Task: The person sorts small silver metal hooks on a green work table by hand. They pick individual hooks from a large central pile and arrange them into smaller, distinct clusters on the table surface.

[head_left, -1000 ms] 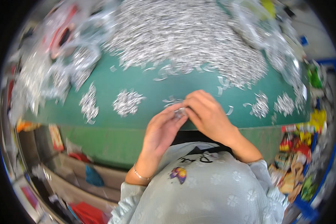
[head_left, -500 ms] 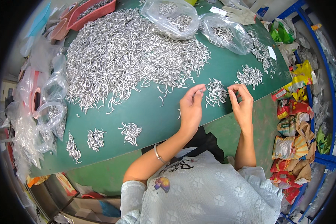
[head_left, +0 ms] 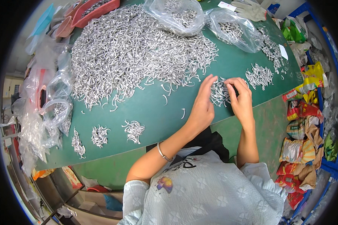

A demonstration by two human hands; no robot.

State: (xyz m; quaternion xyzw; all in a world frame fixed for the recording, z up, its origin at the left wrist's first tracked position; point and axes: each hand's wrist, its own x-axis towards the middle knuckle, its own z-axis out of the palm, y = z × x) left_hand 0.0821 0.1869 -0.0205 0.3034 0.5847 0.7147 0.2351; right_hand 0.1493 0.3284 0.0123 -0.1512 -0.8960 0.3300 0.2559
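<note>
A small pile of curved silvery metal pieces (head_left: 219,93) lies on the green tabletop between my two hands. Along its left side stands my left hand (head_left: 202,107), its fingers stretched out and held close together, with a bangle on that wrist. My right hand (head_left: 241,99) curves over the pile's right edge, thumb apart from the bent fingers; no piece shows clearly in it. A wide heap of the same metal pieces (head_left: 135,56) spreads to the left and beyond. Loose single pieces (head_left: 183,113) lie left of my left hand.
More small piles (head_left: 134,131) sit along the near left edge, and another pile (head_left: 260,76) right of my hands. Clear bags of pieces (head_left: 234,30), a red tray (head_left: 95,13) and a glove (head_left: 249,10) lie at the back. Plastic bags (head_left: 33,123) crowd the left; a blue rack (head_left: 332,165) stands right.
My left hand has straightened its fingers and turned its edge along the pile. My right hand has shifted slightly left, closer over the pieces. The whole view has shifted a little.
</note>
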